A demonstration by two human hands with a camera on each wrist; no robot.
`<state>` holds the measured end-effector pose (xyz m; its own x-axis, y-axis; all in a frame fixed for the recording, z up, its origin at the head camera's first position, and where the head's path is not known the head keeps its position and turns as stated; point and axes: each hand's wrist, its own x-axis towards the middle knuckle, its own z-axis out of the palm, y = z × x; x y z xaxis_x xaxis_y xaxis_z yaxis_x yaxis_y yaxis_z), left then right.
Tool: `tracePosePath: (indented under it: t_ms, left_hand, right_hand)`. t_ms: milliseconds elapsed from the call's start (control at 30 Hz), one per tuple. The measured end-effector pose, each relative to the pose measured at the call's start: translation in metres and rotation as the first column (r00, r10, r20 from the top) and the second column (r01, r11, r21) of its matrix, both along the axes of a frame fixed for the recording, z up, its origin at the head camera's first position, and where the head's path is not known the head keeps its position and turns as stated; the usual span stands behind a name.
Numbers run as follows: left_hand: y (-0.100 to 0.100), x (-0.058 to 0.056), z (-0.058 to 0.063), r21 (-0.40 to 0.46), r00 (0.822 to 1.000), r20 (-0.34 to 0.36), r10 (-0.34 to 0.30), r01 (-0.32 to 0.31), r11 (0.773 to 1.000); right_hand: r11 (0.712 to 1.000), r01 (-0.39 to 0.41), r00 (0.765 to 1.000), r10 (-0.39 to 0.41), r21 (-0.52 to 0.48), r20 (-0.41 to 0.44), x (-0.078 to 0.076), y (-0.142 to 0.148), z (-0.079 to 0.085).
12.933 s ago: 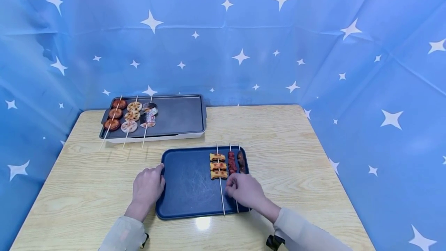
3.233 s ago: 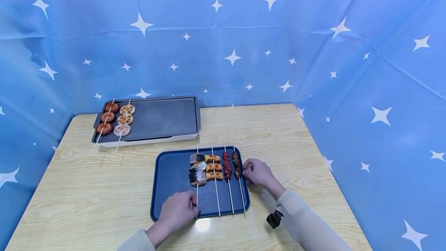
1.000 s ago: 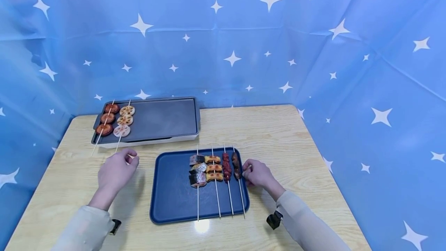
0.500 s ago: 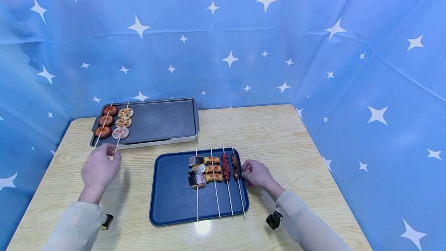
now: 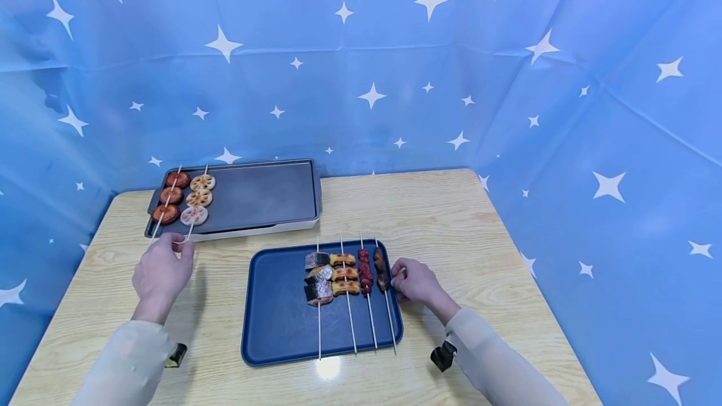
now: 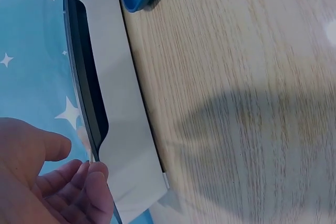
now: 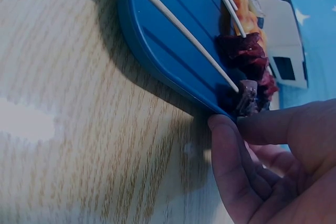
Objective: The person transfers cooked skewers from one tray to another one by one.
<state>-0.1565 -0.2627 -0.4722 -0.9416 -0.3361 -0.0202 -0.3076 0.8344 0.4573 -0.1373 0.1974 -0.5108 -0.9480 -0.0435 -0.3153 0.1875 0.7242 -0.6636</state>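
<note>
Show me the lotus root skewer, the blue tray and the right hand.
Lotus root skewer (image 5: 199,198), head view, on its middle slice.
Blue tray (image 5: 276,318), head view, on its bare floor.
Right hand (image 5: 417,281), head view, on its back.

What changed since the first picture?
The silvery skewer moved right and nearer, griddle to blue tray. The left hand left the blue tray for the lotus skewer, grip unclear. The right hand left the red skewer to grip the tray. The round brown skewer stayed.
</note>
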Motion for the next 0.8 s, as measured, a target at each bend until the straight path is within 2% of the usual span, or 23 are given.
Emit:
tracePosePath:
  t_ms: [500,800]
  left_hand:
    - [-0.008,-0.008,-0.002,0.069,0.997,0.074,0.014,-0.019,0.997]
    - [-0.01,-0.011,0.003,0.125,0.997,0.078,-0.029,0.019,0.992]
  right_hand:
    - [1.0,0.004,1.0,-0.003,-0.018,0.029,0.0,0.0,-0.002]
    - [1.0,0.002,1.0,-0.001,-0.018,0.021,0.0,0.0,-0.001]
